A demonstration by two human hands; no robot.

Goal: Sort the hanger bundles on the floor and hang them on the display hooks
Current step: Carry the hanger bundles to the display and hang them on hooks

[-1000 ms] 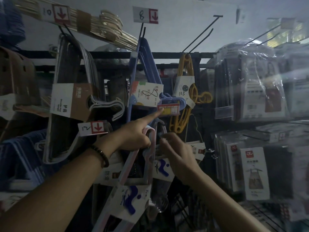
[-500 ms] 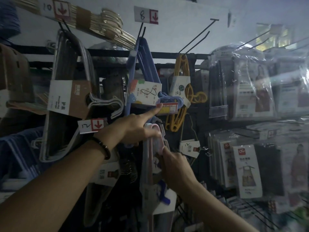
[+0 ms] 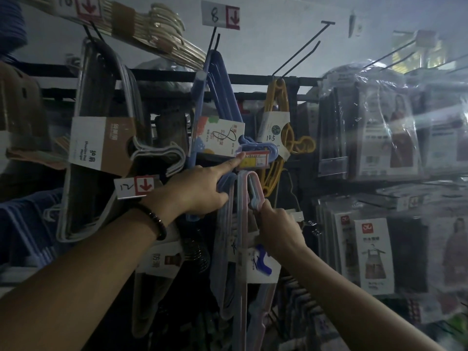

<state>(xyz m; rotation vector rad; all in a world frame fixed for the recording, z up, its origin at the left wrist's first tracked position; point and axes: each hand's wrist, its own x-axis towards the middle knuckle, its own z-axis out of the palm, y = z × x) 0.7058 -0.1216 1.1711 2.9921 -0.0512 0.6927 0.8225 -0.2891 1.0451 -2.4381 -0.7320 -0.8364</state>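
Observation:
A bundle of pink and pale blue hangers [image 3: 241,239] with a white card band hangs upright at the middle of the rack. My right hand [image 3: 279,230] grips it just below its hook tops. My left hand [image 3: 202,192] curls round hanger hooks beside it while its forefinger points up and presses the yellow price tag [image 3: 255,160] at the tip of a display hook. A blue hanger bundle [image 3: 220,102] hangs above on the hook marked 8. A yellow hanger bundle [image 3: 277,130] hangs to its right.
White wire hangers with a brown card [image 3: 101,143] hang at the left, over a tag marked 12 [image 3: 138,187]. Wooden hangers [image 3: 157,29] lie across the top left. Two bare hooks [image 3: 304,49] stick out at upper middle. Bagged aprons [image 3: 374,252] fill the right side.
The pink and blue bundle has swung from slanting left to hanging upright. My right hand moved down, then back up to its hook tops. My left forefinger stays at the price tag.

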